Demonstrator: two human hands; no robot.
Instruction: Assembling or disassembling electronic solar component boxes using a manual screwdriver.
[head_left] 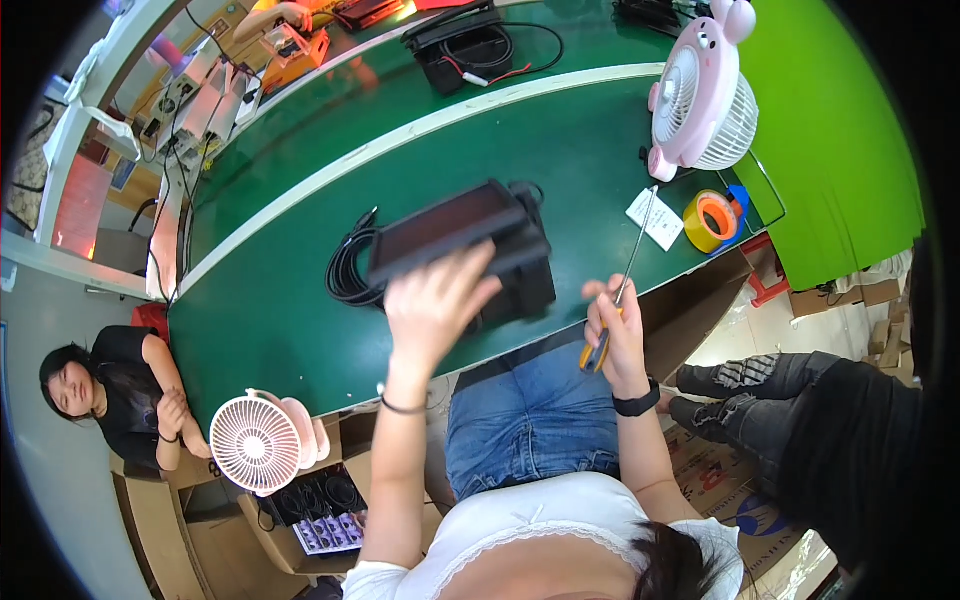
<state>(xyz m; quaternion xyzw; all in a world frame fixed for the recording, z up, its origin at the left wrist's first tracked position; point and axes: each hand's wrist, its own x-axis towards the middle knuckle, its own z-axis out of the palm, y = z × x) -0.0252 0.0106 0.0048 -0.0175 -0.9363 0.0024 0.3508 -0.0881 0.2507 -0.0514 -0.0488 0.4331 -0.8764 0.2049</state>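
Observation:
A black boxy device with a dark flat panel [445, 225] on top stands tilted on the green table in front of me. My left hand [435, 305], somewhat blurred, lies over the panel's near edge with its fingers stretched out and the thumb apart. Whether its palm presses on the device I cannot tell. To the right of the device, my right hand [618, 330] is wrapped round the yellow-and-black handle of a screwdriver [636, 245], whose long shaft points up and away. A coiled black cable [350, 265] lies against the device's left side.
Right of the device are a white paper slip [656, 218], a yellow tape roll [703, 228] and a pink fan [690, 105]. Another black device [450, 60] rests beyond the white divider strip. A second fan [257, 442] stands at left near a seated person; someone else stands at right.

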